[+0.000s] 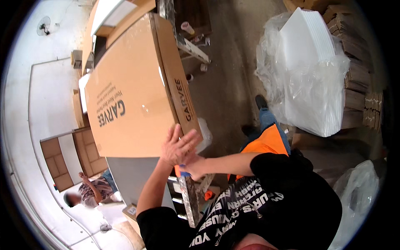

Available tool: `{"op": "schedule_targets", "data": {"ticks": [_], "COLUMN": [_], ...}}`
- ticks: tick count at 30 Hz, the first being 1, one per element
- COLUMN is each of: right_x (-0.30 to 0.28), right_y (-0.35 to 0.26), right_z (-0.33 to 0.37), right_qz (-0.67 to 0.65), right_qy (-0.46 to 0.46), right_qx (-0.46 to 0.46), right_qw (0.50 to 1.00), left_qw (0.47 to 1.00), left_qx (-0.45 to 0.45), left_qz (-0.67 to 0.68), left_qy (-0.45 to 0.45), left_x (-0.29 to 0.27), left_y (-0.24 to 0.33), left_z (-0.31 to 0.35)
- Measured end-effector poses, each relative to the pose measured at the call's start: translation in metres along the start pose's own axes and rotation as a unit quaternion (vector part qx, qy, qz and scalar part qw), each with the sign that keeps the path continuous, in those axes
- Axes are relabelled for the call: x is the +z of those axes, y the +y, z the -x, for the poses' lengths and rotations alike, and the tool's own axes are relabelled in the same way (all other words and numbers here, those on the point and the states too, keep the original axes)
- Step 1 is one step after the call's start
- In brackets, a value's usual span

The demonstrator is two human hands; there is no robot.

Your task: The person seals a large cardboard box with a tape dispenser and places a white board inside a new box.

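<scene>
Left hand (178,146): fingers spread flat on the large cardboard box (133,87) corner
Right hand (192,166): clamped on an orange-blue tool (181,170) — beneath
Progress: box looks closed — taped

The large flat carton (133,89) is seen up front, with the left hand (177,146) pressed flat on its near corner. The right hand (192,166) is tucked just below, touching that corner. A bagged stack of sheets (310,71) is placed well to the right, and another person (89,193) is glimpsed lower left, possibly crouched.
</scene>
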State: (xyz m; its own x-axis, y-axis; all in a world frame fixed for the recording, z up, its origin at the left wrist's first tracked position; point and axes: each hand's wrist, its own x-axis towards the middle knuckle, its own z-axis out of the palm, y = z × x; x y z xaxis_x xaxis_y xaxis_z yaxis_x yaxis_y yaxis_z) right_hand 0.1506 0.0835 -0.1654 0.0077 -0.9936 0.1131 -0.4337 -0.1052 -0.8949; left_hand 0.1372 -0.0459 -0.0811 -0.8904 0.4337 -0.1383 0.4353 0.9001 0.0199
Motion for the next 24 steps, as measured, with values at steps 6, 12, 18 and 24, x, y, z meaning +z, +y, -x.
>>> {"op": "schedule_targets", "data": {"ticks": [6, 12, 18, 24], "right_x": [-0.165, -0.318, -0.369, -0.438], "right_y": [0.05, 0.13, 0.248, 0.318], "right_z": [0.119, 0.227, 0.203, 0.103], "right_qz": [0.051, 0.082, -0.046, -0.229], "right_qy": [-0.139, 0.227, 0.393, 0.319], "right_qx": [0.025, 0.252, 0.306, 0.265], "right_qw": [0.989, 0.937, 0.866, 0.881], "left_qw": [0.943, 0.887, 0.868, 0.85], "left_qx": [0.022, -0.058, -0.175, -0.488], "left_qz": [0.009, -0.253, -0.388, 0.037], "left_qy": [-0.332, -0.382, -0.256, -0.196], "left_x": [-0.044, -0.022, -0.047, -0.05], "left_y": [-0.011, -0.089, -0.274, -0.331], "left_z": [-0.071, -0.179, -0.329, -0.341]}}
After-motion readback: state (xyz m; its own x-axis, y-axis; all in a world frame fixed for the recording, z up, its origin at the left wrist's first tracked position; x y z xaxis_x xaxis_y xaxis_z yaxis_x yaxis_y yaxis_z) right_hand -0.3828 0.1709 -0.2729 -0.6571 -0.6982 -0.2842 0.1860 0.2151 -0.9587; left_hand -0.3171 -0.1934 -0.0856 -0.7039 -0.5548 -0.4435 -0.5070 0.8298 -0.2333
